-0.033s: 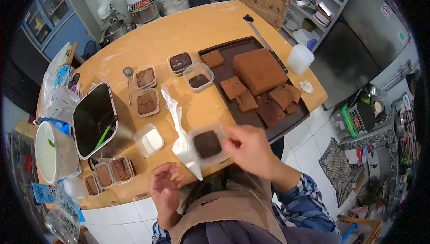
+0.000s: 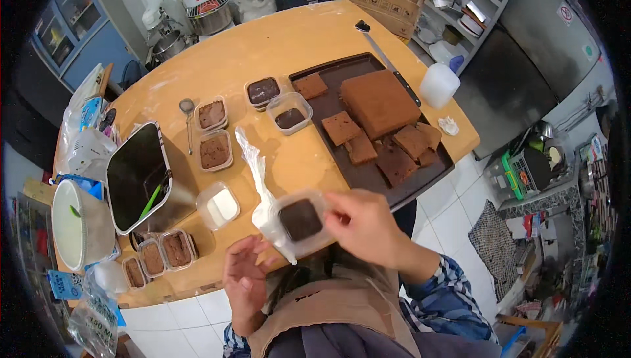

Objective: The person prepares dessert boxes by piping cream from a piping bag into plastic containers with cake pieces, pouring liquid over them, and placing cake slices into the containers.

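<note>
My right hand [image 2: 365,225] pinches the edge of a clear plastic tub [image 2: 320,232] with a dark chocolate layer in it, held up near the table's front edge. Partly behind that tub lies a white piping bag [image 2: 263,195], its tip toward me. My left hand [image 2: 246,278] is empty, fingers loosely curled and apart, just left of the bag's tip. A tub with white cream [image 2: 222,207] stands farther left. Beyond the bag are a tub with a little dark filling [image 2: 290,119] and a fuller dark one [image 2: 264,90].
A dark baking tray [image 2: 430,184] at right bears a big chocolate cake block [image 2: 378,101] and cut pieces. A long knife [image 2: 394,72] lies along its far edge. Cake-filled tubs [image 2: 177,249], a deep metal pan [image 2: 181,203] and a white bucket [image 2: 82,223] stand left.
My right hand has brought the tub slightly closer to me and tilted it a little. My left hand has barely shifted.
</note>
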